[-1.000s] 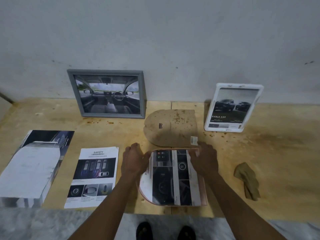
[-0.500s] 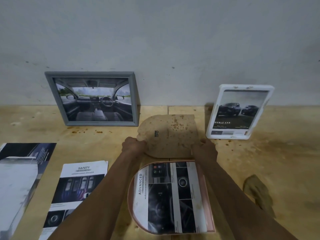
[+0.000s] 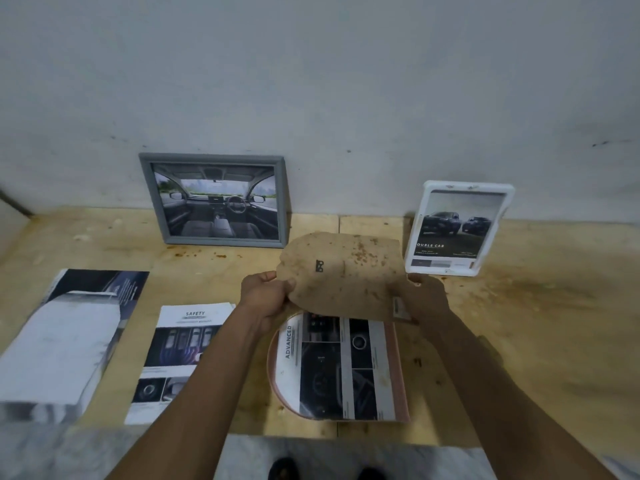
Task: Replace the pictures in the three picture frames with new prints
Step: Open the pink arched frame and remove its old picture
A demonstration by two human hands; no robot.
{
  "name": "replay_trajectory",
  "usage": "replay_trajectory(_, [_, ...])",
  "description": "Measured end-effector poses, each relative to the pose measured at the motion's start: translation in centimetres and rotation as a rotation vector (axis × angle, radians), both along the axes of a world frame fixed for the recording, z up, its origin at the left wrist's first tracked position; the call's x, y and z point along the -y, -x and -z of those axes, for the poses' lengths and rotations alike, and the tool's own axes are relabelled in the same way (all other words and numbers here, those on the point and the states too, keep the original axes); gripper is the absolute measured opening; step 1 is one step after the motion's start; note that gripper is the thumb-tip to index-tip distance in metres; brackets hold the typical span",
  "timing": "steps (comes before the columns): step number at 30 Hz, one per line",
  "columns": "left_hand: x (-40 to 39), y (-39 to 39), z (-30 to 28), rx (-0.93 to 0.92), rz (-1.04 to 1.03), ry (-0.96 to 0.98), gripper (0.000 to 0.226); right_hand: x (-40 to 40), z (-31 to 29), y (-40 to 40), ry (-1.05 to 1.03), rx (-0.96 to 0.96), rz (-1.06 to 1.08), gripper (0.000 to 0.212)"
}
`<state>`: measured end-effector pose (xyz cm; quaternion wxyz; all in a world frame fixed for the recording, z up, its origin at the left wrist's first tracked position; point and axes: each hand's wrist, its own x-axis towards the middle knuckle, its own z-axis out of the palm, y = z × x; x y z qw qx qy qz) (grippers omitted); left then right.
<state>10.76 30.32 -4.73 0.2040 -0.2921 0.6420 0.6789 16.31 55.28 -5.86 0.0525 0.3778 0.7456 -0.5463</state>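
The backing board (image 3: 341, 271), flat on the tabletop (image 3: 519, 323) a moment ago, now hangs pinched between your left hand (image 3: 268, 299) and right hand (image 3: 424, 299) above the arched frame (image 3: 401, 375), ready to close it.

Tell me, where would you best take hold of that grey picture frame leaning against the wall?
Grip the grey frame by its two short side rails, coming from the front. It stands tilted back against the wall, so its back is shut off and both sides are free.
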Motion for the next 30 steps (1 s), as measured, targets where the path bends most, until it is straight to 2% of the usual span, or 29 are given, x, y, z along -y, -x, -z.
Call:
replay_trajectory(3, [0.4,-3.5,-1.2,-0.010,0.004,-0.015,0.030,0.5,-1.8,-2.5,0.037,0.003,-0.039,0.047])
replay_trajectory(7, [0.6,-7.4,-1.9,-0.012,-0.008,-0.004,0.033,1.7,-2.5,-6.2,-0.035,-0.033,-0.010,0.064])
replay_trajectory(12, [1.6,-10.8,-1.4,0.021,0.041,-0.009,0.027,2.3,-1.3,-10.1,-0.092,-0.099,0.000,0.059])
replay_trajectory(15, [2.9,-11.8,0.3,-0.005,0.063,0.283,0.028,2.3,-0.4,-11.5,-0.128,-0.095,0.010,0.061])
replay_trajectory(17, [3.9,-12.0,1.6,-0.027,0.121,0.535,0.017,2.3,0.1,-12.3,-0.176,-0.077,-0.003,0.063])
replay_trajectory(19, [4.5,-12.1,2.5,-0.049,0.200,0.642,0.022,2.5,0.9,-12.7,-0.209,-0.060,-0.022,0.063])
replay_trajectory(21, [4.8,-11.8,3.3,-0.073,0.277,0.704,0.032,2.8,1.7,-12.9,-0.219,-0.056,-0.042,0.064])
replay_trajectory(24, [5.1,-11.2,4.5,-0.117,0.335,0.696,0.039,3.5,3.1,-12.9,-0.234,-0.044,-0.061,0.069])
replay_trajectory(30, [5.4,-10.5,5.5,-0.179,0.430,0.718,0.031,4.5,4.4,-12.2,-0.260,-0.006,-0.080,0.065])
